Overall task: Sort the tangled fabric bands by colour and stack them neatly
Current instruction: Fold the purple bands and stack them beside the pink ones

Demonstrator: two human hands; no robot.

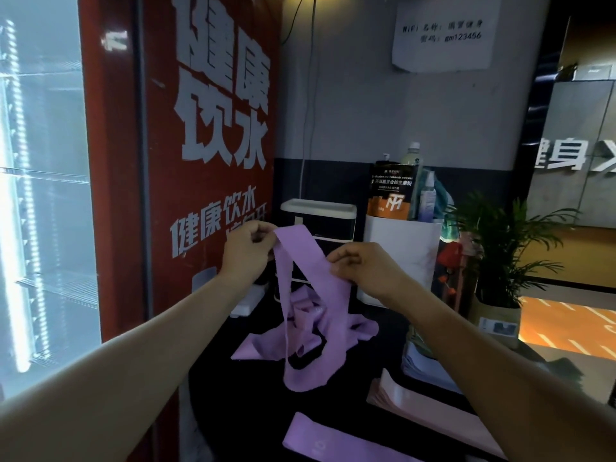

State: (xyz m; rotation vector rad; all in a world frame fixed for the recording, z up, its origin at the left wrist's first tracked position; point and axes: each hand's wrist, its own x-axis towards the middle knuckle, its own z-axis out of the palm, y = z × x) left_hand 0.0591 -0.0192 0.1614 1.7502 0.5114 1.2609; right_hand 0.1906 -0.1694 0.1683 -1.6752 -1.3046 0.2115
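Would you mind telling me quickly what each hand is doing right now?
Left hand: pinching the top of the lifted purple band.
Right hand: gripping the same band lower down along its right side.

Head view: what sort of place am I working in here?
Probably a gym's front counter. A glass-door drinks fridge stands at left with a red healthy-drinking-water panel, a vitamin powder bag sits in a white bin, and purple fabric bands lie on the dark counter.
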